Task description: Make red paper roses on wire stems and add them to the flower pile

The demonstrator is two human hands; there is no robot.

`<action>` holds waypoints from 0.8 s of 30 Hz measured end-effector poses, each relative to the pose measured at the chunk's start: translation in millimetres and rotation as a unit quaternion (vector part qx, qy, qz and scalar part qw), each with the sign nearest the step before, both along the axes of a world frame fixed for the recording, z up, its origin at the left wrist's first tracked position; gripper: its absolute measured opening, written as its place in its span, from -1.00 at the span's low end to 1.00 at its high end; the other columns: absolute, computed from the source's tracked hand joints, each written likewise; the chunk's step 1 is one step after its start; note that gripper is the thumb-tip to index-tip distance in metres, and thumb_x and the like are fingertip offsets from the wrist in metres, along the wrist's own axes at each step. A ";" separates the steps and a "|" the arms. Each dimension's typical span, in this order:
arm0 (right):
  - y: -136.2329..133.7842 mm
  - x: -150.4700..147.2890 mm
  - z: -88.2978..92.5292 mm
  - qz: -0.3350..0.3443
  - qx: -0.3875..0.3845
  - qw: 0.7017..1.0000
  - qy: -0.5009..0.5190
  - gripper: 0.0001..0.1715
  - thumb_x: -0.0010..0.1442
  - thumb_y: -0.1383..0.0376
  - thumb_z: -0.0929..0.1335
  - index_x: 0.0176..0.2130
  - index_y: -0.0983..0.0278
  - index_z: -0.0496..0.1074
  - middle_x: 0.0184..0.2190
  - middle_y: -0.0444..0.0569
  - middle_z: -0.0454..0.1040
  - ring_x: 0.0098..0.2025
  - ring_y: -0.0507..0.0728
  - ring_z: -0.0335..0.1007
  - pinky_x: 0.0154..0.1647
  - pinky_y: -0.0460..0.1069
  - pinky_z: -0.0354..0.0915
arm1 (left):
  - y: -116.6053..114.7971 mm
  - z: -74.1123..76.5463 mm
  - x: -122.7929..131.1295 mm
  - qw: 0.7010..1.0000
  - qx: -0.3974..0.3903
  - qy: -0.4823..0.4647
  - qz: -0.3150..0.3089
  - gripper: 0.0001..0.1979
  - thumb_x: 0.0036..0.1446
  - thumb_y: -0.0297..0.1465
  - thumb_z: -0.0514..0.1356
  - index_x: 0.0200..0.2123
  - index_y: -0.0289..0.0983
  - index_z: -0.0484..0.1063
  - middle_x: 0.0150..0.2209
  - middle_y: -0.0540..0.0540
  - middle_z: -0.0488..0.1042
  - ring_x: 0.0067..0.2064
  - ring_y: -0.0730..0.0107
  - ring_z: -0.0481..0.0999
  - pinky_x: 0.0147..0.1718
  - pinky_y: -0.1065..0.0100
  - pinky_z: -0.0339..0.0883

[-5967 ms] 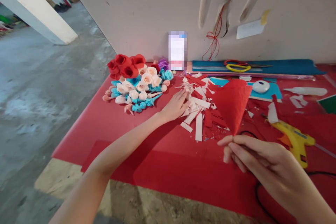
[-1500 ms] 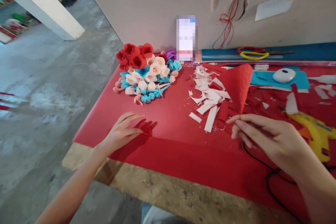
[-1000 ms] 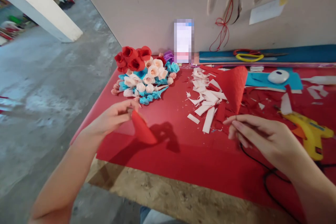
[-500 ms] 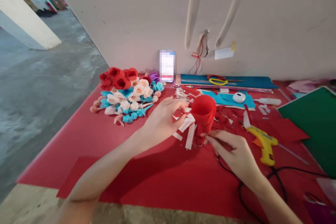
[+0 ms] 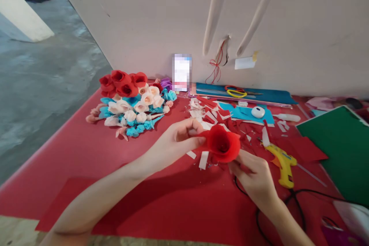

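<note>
A red paper flower [image 5: 232,147], rolled into a cup with a dark hollow centre, is held above the table with its mouth turned toward me. Thumb and fingers of my left hand [image 5: 175,142] pinch a red flap that sticks out at the flower's left side. My right hand [image 5: 255,175] is closed at the lower right of the flower, gripping its base; the fingertips are partly hidden behind it. White and red paper scraps [image 5: 203,160] lie on the table beneath and behind the flower.
Finished paper flowers [image 5: 141,105] are heaped at the left. A phone [image 5: 181,72] leans on the wall near scissors [image 5: 236,92]. To the right lie a yellow glue gun [image 5: 284,165] with a black cord [image 5: 302,215] and a green board [image 5: 340,150]. Red sheeting [image 5: 161,203] covers the table.
The red flower has tipped from upright so its mouth faces me, and it sits slightly lower. My left hand now pinches its flap; my right hand has closed in at its base.
</note>
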State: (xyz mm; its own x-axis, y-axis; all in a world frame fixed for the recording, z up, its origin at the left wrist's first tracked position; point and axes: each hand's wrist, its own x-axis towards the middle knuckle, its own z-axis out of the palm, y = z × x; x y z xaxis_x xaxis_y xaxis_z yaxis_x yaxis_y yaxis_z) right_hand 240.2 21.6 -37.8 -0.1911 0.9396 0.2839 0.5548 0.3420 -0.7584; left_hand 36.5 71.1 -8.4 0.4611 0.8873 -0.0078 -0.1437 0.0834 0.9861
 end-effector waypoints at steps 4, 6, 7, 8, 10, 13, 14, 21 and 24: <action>1.4 -0.1 0.1 0.018 0.022 0.999 -0.021 -0.74 0.18 0.38 0.26 -0.49 0.27 0.44 -0.57 -0.04 0.45 -0.55 0.05 0.37 -0.53 -0.10 0.29 | -2.7 6.9 -7.4 1.000 -0.012 -0.015 -0.017 -0.90 0.06 -0.41 0.15 -0.48 -0.26 0.28 -0.50 0.06 0.28 -0.49 0.57 0.27 -0.52 0.49 0.16; 2.0 0.8 -1.9 0.033 0.034 0.999 -0.026 -0.76 0.19 0.39 0.25 -0.46 0.28 0.45 -0.59 -0.07 0.43 -0.58 0.02 0.33 -0.56 -0.13 0.26 | -3.8 8.8 -10.2 0.999 -0.031 -0.017 -0.026 -0.89 0.08 -0.40 0.14 -0.47 -0.26 0.29 -0.51 0.06 0.26 -0.49 0.57 0.25 -0.53 0.49 0.13; 2.2 1.3 -3.3 0.041 0.046 0.998 -0.027 -0.77 0.19 0.39 0.25 -0.44 0.28 0.45 -0.61 -0.09 0.41 -0.59 0.00 0.31 -0.57 -0.14 0.24 | -4.0 9.5 -11.4 0.999 -0.039 -0.016 -0.029 -0.89 0.09 -0.39 0.14 -0.46 -0.27 0.29 -0.51 0.06 0.26 -0.49 0.57 0.25 -0.52 0.50 0.12; 2.4 1.8 -4.7 0.048 0.060 0.997 -0.027 -0.78 0.19 0.39 0.26 -0.42 0.28 0.45 -0.61 -0.10 0.40 -0.60 -0.01 0.29 -0.58 -0.15 0.22 | -4.1 10.0 -12.4 0.998 -0.044 -0.014 -0.035 -0.88 0.10 -0.39 0.14 -0.45 -0.27 0.28 -0.50 0.07 0.25 -0.49 0.59 0.23 -0.52 0.51 0.11; 2.7 2.2 -6.6 0.063 0.079 0.995 -0.023 -0.79 0.19 0.41 0.26 -0.41 0.29 0.45 -0.61 -0.11 0.39 -0.60 -0.02 0.27 -0.58 -0.16 0.20 | -4.1 10.8 -14.0 0.998 -0.046 -0.007 -0.049 -0.88 0.13 -0.40 0.14 -0.43 -0.28 0.28 -0.49 0.09 0.25 -0.47 0.61 0.21 -0.49 0.53 0.10; 2.7 1.5 -5.7 0.089 0.067 0.994 -0.018 -0.77 0.19 0.44 0.24 -0.41 0.31 0.46 -0.58 -0.09 0.41 -0.56 -0.01 0.31 -0.55 -0.17 0.23 | -4.1 11.7 -15.8 0.997 -0.035 0.003 -0.062 -0.90 0.15 -0.43 0.12 -0.42 -0.28 0.28 -0.46 0.10 0.26 -0.44 0.64 0.22 -0.45 0.56 0.11; 2.6 1.2 -4.8 0.096 0.062 0.993 -0.016 -0.76 0.19 0.45 0.24 -0.40 0.32 0.46 -0.57 -0.08 0.42 -0.55 -0.01 0.33 -0.53 -0.17 0.23 | -4.2 11.8 -16.1 0.997 -0.032 0.005 -0.064 -0.90 0.15 -0.44 0.12 -0.42 -0.28 0.28 -0.45 0.10 0.27 -0.43 0.64 0.23 -0.44 0.57 0.11; 0.6 3.3 -6.5 0.114 0.026 0.993 -0.012 -0.75 0.19 0.48 0.23 -0.33 0.29 0.48 -0.46 -0.05 0.49 -0.44 0.00 0.40 -0.41 -0.17 0.28 | -4.3 9.9 -15.8 0.997 -0.029 0.025 -0.074 -0.87 0.19 -0.41 0.10 -0.42 -0.27 0.27 -0.46 0.12 0.25 -0.44 0.65 0.22 -0.43 0.57 0.11; -1.2 5.0 -8.3 0.111 -0.003 0.994 -0.022 -0.76 0.21 0.46 0.23 -0.34 0.27 0.46 -0.46 -0.06 0.49 -0.44 0.01 0.39 -0.41 -0.15 0.26 | -5.9 10.4 -16.0 0.997 -0.021 0.050 -0.058 -0.88 0.19 -0.32 0.10 -0.37 -0.24 0.30 -0.42 0.10 0.29 -0.39 0.62 0.24 -0.40 0.56 0.13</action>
State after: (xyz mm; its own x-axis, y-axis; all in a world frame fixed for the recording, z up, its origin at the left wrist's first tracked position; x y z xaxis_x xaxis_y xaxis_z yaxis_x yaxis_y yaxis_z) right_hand 245.1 20.4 -46.1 -0.4067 0.8740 0.2660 0.4982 0.4562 -0.7373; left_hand 20.5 65.2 2.0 0.5562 0.8257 -0.0940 -0.0327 0.1348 0.9903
